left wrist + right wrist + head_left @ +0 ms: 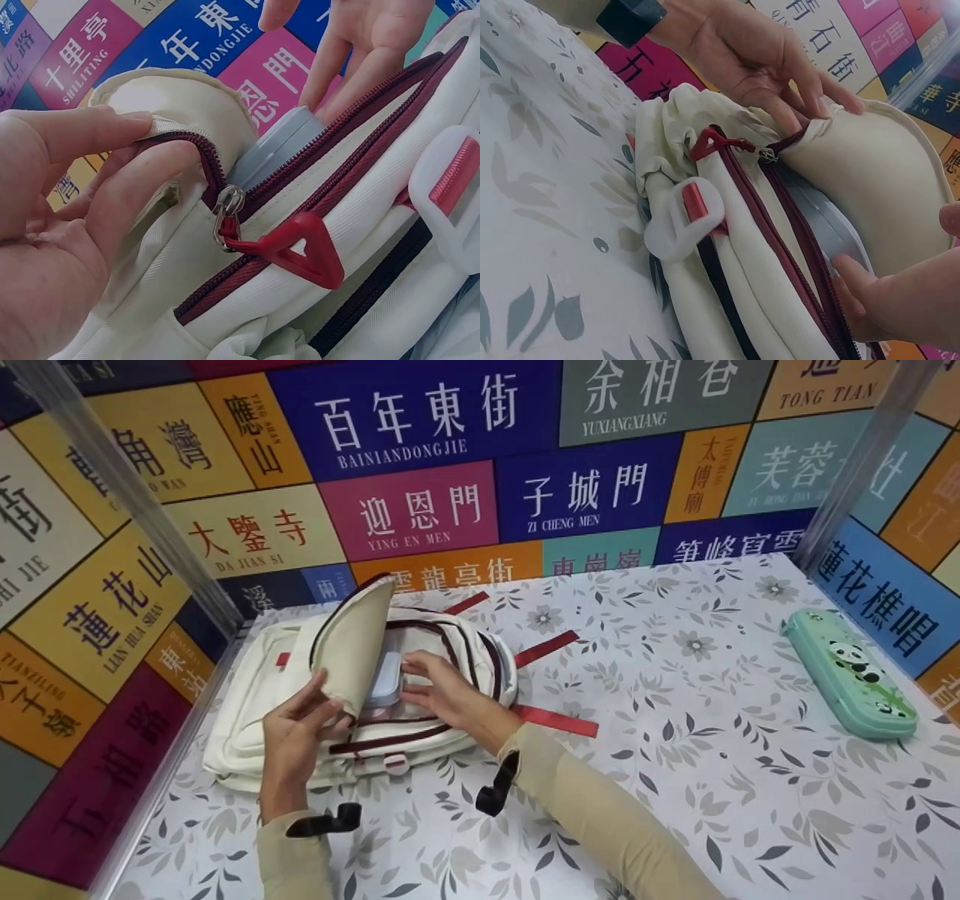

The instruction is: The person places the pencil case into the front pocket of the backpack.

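A cream backpack (255, 697) with dark red zips lies flat on the floral tabletop (675, 750). My left hand (300, 727) pinches the edge of its raised flap (352, 645) beside the zip slider and red pull tab (300, 247). A pale grey-blue box (384, 679) stands partly inside the open pocket (277, 146). My right hand (442, 686) has straight fingers (337, 67) resting on the box's far end. In the right wrist view the box (829, 221) shows between flap and bag body, with the left hand (757, 52) above it.
A green panda pencil case (847, 671) lies near the table's right edge. Red straps (555, 720) trail from the backpack toward the middle. A white buckle (679, 217) sits on the bag's front. Printed sign walls (420, 502) close in the left, back and right.
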Demonstrator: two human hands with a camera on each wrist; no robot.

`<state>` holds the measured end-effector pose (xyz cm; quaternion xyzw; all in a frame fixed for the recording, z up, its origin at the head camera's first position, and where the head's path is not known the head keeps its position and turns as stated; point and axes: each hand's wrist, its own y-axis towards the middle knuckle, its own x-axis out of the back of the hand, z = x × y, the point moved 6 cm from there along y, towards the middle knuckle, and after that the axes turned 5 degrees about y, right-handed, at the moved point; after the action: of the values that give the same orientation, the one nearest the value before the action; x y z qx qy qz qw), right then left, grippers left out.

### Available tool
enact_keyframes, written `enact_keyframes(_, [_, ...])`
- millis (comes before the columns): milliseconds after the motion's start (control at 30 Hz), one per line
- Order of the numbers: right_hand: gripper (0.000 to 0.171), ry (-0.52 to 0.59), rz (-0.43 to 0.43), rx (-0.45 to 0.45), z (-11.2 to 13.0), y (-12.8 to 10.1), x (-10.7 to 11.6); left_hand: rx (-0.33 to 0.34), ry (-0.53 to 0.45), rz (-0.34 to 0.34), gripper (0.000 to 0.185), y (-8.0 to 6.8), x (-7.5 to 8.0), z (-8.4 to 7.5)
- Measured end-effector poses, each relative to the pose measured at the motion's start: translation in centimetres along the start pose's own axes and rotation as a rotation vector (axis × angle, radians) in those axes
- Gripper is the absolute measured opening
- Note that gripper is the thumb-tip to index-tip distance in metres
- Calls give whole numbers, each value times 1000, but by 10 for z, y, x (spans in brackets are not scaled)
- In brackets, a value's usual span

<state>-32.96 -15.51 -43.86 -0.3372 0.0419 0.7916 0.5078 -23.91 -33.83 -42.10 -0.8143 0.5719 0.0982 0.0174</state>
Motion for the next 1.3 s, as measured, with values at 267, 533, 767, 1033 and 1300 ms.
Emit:
enact_keyframes(267, [22, 29, -13, 10, -3, -4, 0, 0, -50, 56, 49, 1, -1, 5])
enact_keyframes(533, [23, 41, -8, 9, -1, -10, -2, -17, -115, 160, 53, 4, -8, 6])
enact_keyframes(767, [29, 28, 26, -18, 3, -14, 7, -8, -74, 141, 50, 2, -10, 3])
enact_keyframes(1033, [53, -268, 116, 31, 41, -47, 32, 4, -21, 78, 48, -2, -2, -2])
enact_keyframes(1300, [50, -488, 53, 182, 98, -87, 91, 14, -49, 82, 47, -4, 2, -1])
